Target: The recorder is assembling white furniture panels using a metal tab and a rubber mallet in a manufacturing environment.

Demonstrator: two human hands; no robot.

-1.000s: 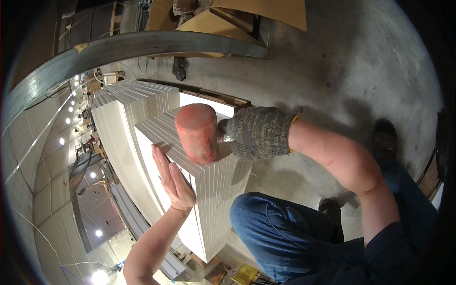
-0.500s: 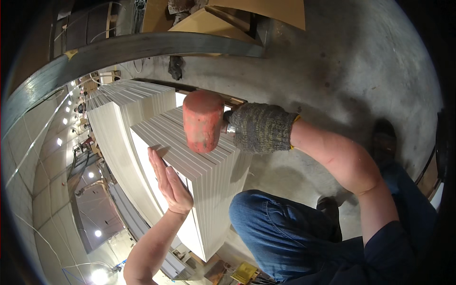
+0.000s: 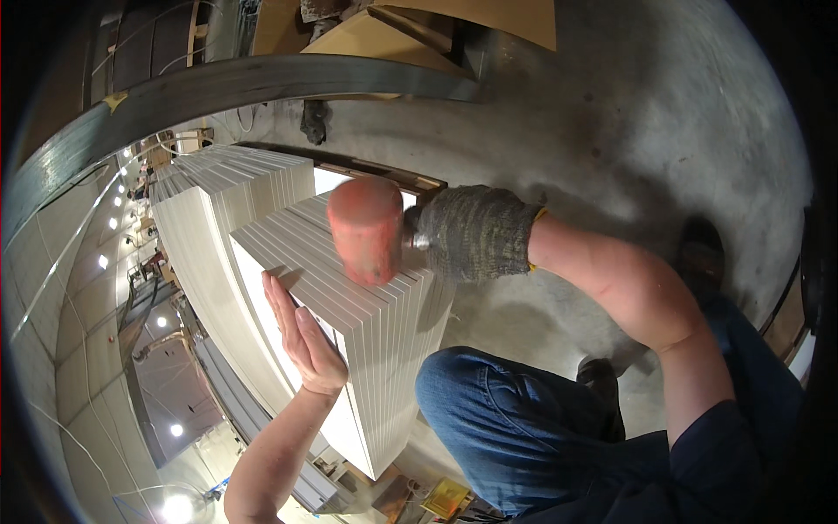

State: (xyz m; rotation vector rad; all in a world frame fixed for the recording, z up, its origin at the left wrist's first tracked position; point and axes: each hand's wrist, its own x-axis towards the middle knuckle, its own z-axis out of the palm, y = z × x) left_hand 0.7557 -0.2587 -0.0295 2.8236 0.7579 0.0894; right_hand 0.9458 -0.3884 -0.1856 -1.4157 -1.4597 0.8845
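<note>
My right hand (image 3: 480, 234), in a dark knitted work glove, grips a mallet by its short visible handle. The mallet's red, scuffed head (image 3: 365, 229) is over the edges of a stack of white panels (image 3: 297, 240); whether it touches them I cannot tell. My bare left hand (image 3: 305, 341) lies flat along the outer face of the stack, its fingers stretched out and pointing away from me. The panels stand tightly side by side, their thin edges making a striped top and end. The glove hides most of the handle.
Behind lies a second stack of pale panels (image 3: 236, 170). A grey metal beam (image 3: 288, 80) crosses the upper left, with cardboard (image 3: 384, 44) past it. Concrete floor (image 3: 611, 113) spreads to the right. My bent knee (image 3: 471, 384) is close to the stack's near end.
The view has shifted slightly, moving the whole scene a little to the left. The mallet is still over the panel edges, and my left hand stays against the stack.
</note>
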